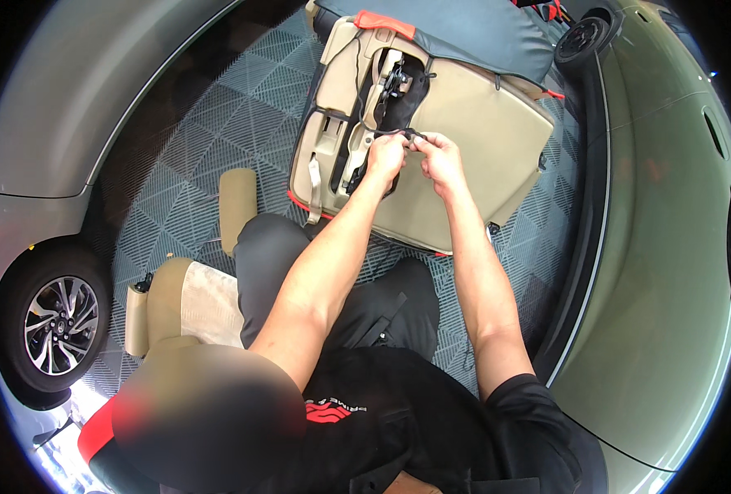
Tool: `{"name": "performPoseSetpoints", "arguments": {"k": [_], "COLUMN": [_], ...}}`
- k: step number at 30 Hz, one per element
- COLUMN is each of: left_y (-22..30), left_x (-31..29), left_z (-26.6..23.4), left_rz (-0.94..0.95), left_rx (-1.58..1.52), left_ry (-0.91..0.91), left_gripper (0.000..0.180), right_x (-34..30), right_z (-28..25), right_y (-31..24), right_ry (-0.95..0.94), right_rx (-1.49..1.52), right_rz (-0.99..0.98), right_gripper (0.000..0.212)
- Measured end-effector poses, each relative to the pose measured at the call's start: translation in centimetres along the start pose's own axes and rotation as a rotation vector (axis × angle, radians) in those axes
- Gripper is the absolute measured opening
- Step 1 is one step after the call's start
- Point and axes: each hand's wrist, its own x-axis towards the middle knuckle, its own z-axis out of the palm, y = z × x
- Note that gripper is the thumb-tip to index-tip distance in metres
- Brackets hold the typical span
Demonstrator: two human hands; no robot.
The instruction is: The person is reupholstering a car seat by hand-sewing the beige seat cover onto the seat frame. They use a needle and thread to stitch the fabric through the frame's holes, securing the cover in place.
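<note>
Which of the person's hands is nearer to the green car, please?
The right hand: it is left of the green car; the left hand is also left of it, farther off.

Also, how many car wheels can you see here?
2: one wheel on the grey car, lower left; another wheel at upper right, by the green car. Others may be hidden.

Shirt (pixel 439 416), black | chest: one short row of white lettering (pixel 351 408) beside red wavy emblem (pixel 327 415) | Wheel (pixel 58 314), silver and black, on grey car (pixel 77 107) at left | hub: badge (pixel 60 327), too small to read
</note>
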Motion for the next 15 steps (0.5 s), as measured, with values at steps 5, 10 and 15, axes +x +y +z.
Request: {"name": "performPoseSetpoints", "arguments": {"k": [5, 10, 15], "left_y": [0.9, 0.5, -0.7], "left_x": [0.4, -0.5, -0.2], "left_z": [-1.0, -0.4, -0.5], "left_rz": [-0.055, 0.037, 0.171], "left_rx": [-0.015, 0.026, -0.087], "left_ry": [-0.099, -0.055, 0.0], "left_gripper": [0.019, 0.02, 0.022], "right_x": [0.5, 0.6, 0.8], "right_z": [0.6, 0.5, 1.1], "right_y": [0.1, 0.8, 1.3], "right_ry": [0.031, 0.057, 0.052], "right_rx": [0.008, 0.044, 0.212], "right_rz": [0.022, 0.043, 0.066], "right_gripper": [0.013, 0.011, 0.012]}}
